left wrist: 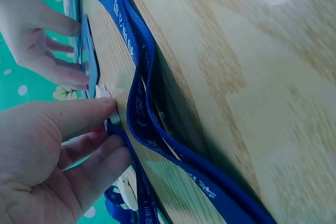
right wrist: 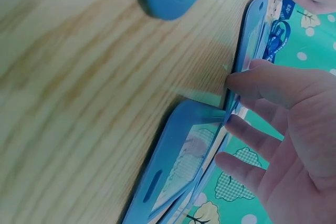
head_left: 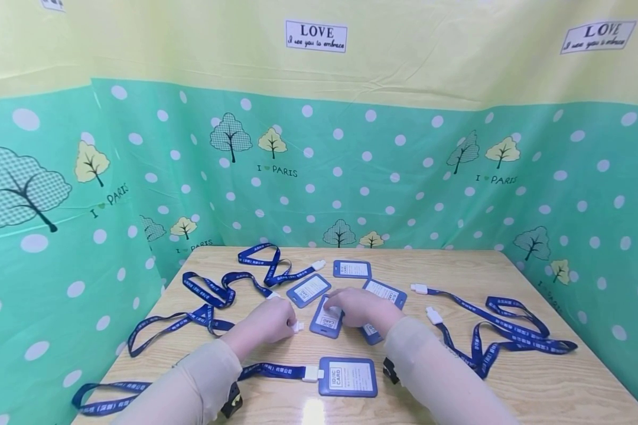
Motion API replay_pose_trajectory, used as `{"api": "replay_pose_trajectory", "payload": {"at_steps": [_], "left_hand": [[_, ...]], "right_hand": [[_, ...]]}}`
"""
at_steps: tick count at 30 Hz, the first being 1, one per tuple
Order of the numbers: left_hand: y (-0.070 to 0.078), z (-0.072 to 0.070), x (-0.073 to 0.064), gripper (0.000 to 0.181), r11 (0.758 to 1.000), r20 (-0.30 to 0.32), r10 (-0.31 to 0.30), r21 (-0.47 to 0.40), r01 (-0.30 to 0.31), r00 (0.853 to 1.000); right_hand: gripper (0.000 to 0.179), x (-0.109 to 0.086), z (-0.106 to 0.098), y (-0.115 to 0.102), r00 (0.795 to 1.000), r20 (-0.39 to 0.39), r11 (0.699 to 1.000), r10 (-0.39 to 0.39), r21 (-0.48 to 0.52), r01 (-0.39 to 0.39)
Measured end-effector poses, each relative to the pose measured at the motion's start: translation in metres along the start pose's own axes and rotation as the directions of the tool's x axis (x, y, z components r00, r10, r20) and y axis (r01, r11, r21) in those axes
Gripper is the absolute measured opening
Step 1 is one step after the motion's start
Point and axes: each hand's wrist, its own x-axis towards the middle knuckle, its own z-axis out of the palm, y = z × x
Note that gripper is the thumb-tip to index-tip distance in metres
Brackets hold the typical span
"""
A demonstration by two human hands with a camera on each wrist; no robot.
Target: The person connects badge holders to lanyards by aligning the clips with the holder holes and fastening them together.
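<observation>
My left hand (head_left: 270, 321) pinched a white clip (head_left: 299, 327) between thumb and fingers, its blue lanyard (left wrist: 148, 203) trailing behind. My right hand (head_left: 363, 307) held a badge (head_left: 325, 323) by its edges, forefinger and thumb at opposite sides, remaining fingers spread. That badge lay on the table (head_left: 446, 265) just right of the clip, slot end toward me.

On the desk (head_left: 446, 265), before the curtain (head_left: 420, 224), ID card holders (head_left: 309, 290) lay between left lanyards (head_left: 292, 276) and right lanyards (head_left: 459, 303); one clipped holder (head_left: 353, 381) lay nearest the front.
</observation>
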Motion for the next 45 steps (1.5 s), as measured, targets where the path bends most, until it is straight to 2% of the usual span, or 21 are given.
{"api": "replay_pose_trajectory", "payload": {"at_steps": [8, 16, 24, 35, 45], "left_hand": [[0.001, -0.001, -0.001, 0.004, 1.000, -0.002, 0.020, -0.009, -0.020, 1.000], [0.003, -0.001, -0.001, 0.005, 1.000, 0.009, -0.014, -0.010, 0.014, 1.000], [0.002, 0.000, -0.001, 0.004, 1.000, 0.013, -0.013, -0.016, 0.014, 1.000], [0.003, -0.001, 0.000, 0.005, 0.999, 0.023, -0.038, -0.021, 0.038, 0.999], [0.002, 0.001, 0.000, 0.007, 0.999, 0.019, -0.039, -0.022, 0.039, 0.999]], "right_hand": [[0.054, -0.004, -0.003, -0.001, 0.999, -0.012, 0.999, 0.033, 0.023, -0.033], [0.050, -0.006, -0.003, 0.003, 0.999, -0.012, 0.999, 0.042, 0.016, -0.042], [0.047, -0.008, -0.002, 0.007, 0.998, -0.002, 0.998, 0.063, 0.013, -0.063], [0.041, -0.011, -0.005, 0.010, 0.999, 0.014, 0.999, 0.028, -0.025, -0.028], [0.039, -0.009, -0.003, 0.013, 0.998, 0.032, 0.998, 0.050, -0.049, -0.048]]}}
